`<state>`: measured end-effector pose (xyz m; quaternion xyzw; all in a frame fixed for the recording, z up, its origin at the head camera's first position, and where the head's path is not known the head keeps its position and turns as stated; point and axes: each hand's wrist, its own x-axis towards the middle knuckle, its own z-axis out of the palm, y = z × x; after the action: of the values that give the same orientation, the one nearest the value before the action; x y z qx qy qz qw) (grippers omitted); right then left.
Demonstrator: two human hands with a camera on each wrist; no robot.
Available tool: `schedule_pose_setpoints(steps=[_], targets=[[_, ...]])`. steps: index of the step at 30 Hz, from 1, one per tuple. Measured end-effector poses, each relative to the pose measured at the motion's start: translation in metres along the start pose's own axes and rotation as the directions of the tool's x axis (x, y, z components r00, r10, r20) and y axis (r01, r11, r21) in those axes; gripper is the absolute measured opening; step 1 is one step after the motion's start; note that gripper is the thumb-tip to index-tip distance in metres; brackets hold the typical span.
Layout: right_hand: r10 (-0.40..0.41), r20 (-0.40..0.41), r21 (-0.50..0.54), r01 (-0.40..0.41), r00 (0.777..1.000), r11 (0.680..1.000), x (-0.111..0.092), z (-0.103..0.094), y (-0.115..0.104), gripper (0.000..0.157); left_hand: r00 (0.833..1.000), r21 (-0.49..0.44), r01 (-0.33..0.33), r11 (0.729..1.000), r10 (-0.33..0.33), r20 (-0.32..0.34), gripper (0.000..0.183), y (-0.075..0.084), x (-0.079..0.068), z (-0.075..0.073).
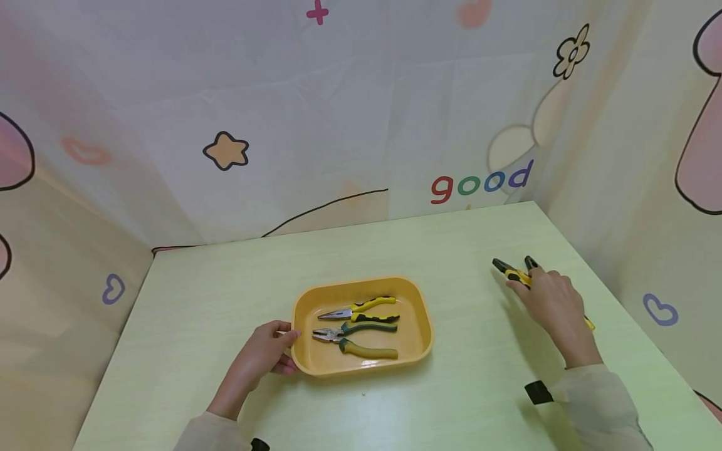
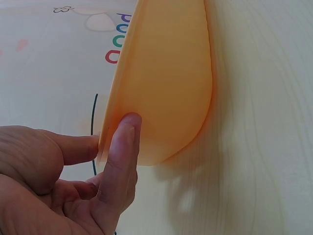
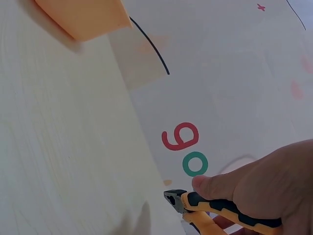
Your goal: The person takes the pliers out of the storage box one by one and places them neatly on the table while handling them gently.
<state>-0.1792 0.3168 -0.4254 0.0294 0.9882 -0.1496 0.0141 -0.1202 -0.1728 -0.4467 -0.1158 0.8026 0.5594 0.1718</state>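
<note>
The left hand [image 1: 267, 351] pinches the rim of a yellow rounded plastic tray [image 1: 414, 329]. Right of that hand, inside, lie green-and-yellow-handled blunt-nosed metal pliers [image 1: 345, 328], then yellow-and-black-handled long-nosed metal pliers [image 1: 353, 309]. Farther right, the right hand [image 1: 555, 300] grips dark-headed yellow-and-black pliers [image 1: 514, 274]; another dark tool tip [image 1: 530, 262] shows just past it. Beyond both hands hangs a pale printed curtain [image 1: 316, 125].

Our tray [image 1: 413, 332] between the worktop's [image 1: 462, 263] side edges
Inside, we see pliers [image 1: 361, 306] behind a second pair [image 1: 363, 326]; near the right edge, further pliers [image 1: 510, 270].
</note>
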Motion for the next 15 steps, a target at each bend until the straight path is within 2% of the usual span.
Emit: schedule_pose_setpoints(steps=[7, 15], targets=[[-0.005, 0.022, 0.018, 0.004, 1.0, 1.0, 0.0038, 0.0023, -0.0002, 0.047, 1.0, 0.008, 0.003, 1.0, -0.003, 0.001, 0.038, -0.0007, 0.0013, -0.0001], [0.01, 0.055, 0.022, -0.011, 0.998, 1.0, 0.0084, 0.0035, 0.0003, 0.047, 1.0, 0.005, 0.004, 1.0, -0.004, -0.001, 0.037, -0.0002, 0.0006, -0.0002]])
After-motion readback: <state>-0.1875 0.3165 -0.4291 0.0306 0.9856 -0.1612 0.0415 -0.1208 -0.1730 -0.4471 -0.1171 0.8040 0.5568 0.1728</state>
